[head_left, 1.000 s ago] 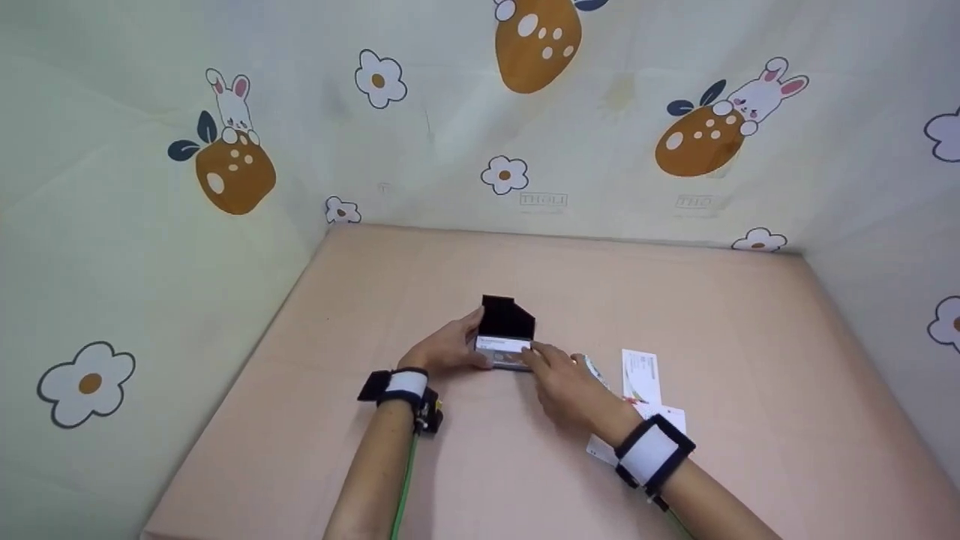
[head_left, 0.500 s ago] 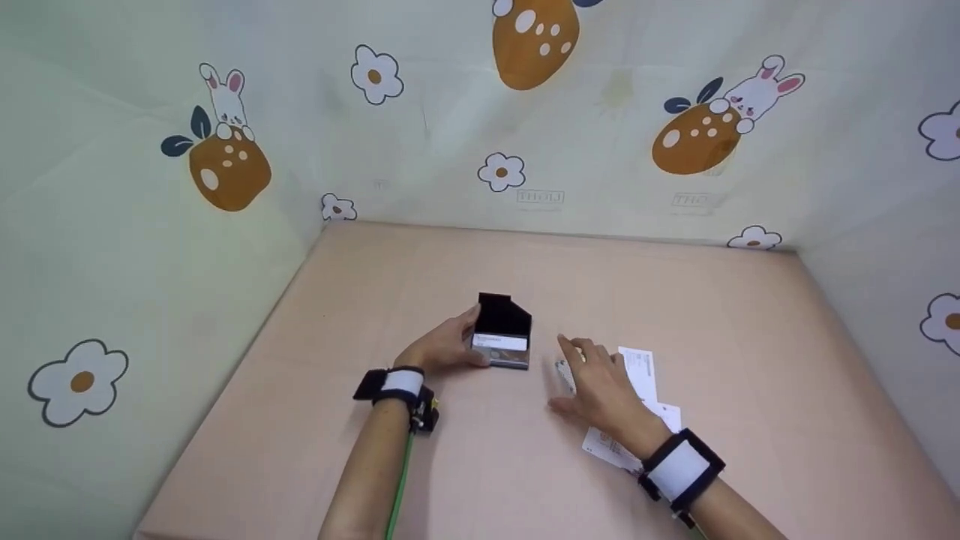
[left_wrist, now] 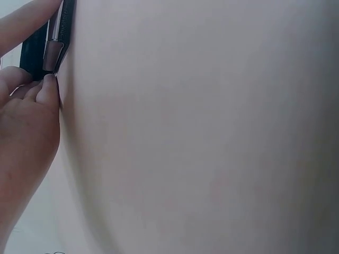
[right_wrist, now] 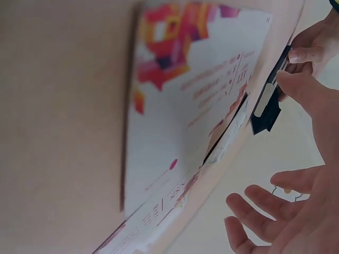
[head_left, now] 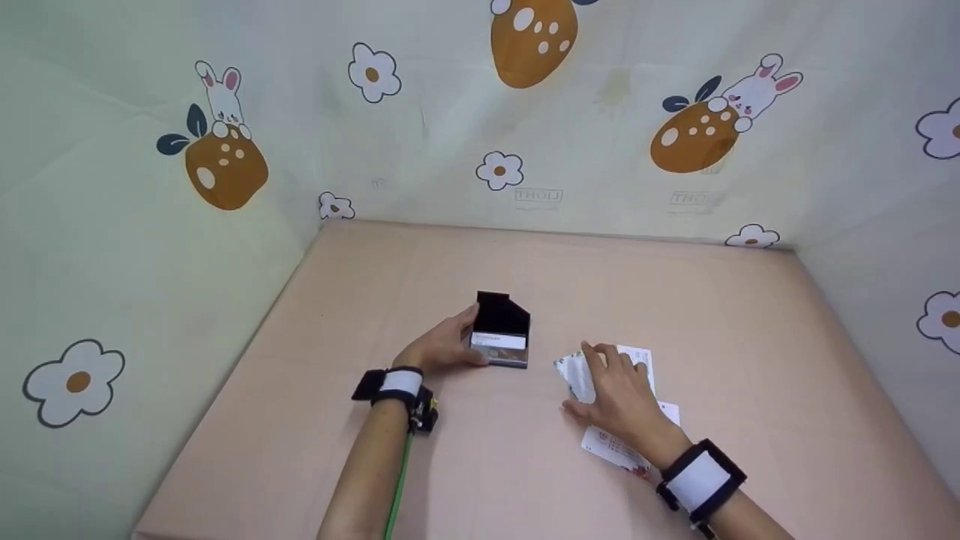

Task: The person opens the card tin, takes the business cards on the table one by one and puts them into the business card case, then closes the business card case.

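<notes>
My left hand (head_left: 442,345) grips the left side of a business card case (head_left: 504,315), its black-lined lid raised. Inside the case a white card (head_left: 501,340) shows above the metallic front. The left wrist view catches the case (left_wrist: 55,45) edge-on between thumb and fingers. To the right, my right hand (head_left: 619,390) hovers over several loose business cards, fingers spread and bent, holding nothing. A card with a floral edge (head_left: 574,375) lies by its fingertips. In the right wrist view, a white card with a colourful corner pattern (right_wrist: 206,69) is close to the camera.
Another white card (head_left: 643,358) pokes out behind the right hand, and a printed card (head_left: 609,446) lies below it. The pink cloth-covered table (head_left: 420,262) runs back to a patterned curtain (head_left: 435,135). A green cable (head_left: 400,480) trails along the left forearm.
My right hand has left the case and moved right over the loose cards, its fingers spreading. The left hand stays on the case.
</notes>
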### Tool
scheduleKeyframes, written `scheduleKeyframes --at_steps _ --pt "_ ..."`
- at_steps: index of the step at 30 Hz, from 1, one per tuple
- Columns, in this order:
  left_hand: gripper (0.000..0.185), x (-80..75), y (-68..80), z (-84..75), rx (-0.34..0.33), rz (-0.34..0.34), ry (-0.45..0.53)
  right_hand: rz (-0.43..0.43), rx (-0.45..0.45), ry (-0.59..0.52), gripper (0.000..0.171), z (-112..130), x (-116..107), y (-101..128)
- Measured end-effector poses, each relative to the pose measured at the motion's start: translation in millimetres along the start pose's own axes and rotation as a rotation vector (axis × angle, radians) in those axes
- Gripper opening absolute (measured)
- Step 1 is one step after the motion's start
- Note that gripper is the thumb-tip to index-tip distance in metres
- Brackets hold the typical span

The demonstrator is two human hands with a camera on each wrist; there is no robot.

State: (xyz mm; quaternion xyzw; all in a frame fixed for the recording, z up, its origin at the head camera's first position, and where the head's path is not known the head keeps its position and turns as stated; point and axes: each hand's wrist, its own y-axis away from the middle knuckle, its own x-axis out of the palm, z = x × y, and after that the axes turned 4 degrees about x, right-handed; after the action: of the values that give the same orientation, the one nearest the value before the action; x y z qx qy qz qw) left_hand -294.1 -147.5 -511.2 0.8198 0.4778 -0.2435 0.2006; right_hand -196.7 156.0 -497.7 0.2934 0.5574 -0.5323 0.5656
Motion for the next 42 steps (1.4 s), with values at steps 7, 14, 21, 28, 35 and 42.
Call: scheduleKeyframes --at_steps 7,14,21,28,35,42 --pt "0.107 -0.4 0.0 0.9 0.031 0.003 0.001 0.016 0.057 -0.001 0.095 -4.7 2.6 3.4" --pt "0.107 -0.8 -0.6 1.4 0.035 0.007 -0.012 0.023 0.097 0.015 0.096 -9.3 1.9 4.6" --pt "0.107 -0.8 -1.3 1.4 0.050 0.006 -0.010 0.080 0.122 0.051 0.090 -10.4 0.3 3.6" --pt "0.107 0.1 -1.3 1.0 0.033 0.002 -0.011 0.146 0.147 0.042 0.075 -8.6 -0.5 2.8" --pt "0.106 -0.1 1.0 -1.3 0.015 0.003 0.005 0.162 0.161 0.023 0.070 -9.3 -1.8 0.7" --pt "0.105 -0.9 2.2 -0.4 0.011 0.011 -0.011 0.197 0.221 -0.047 0.062 -8.3 -4.4 -3.3"
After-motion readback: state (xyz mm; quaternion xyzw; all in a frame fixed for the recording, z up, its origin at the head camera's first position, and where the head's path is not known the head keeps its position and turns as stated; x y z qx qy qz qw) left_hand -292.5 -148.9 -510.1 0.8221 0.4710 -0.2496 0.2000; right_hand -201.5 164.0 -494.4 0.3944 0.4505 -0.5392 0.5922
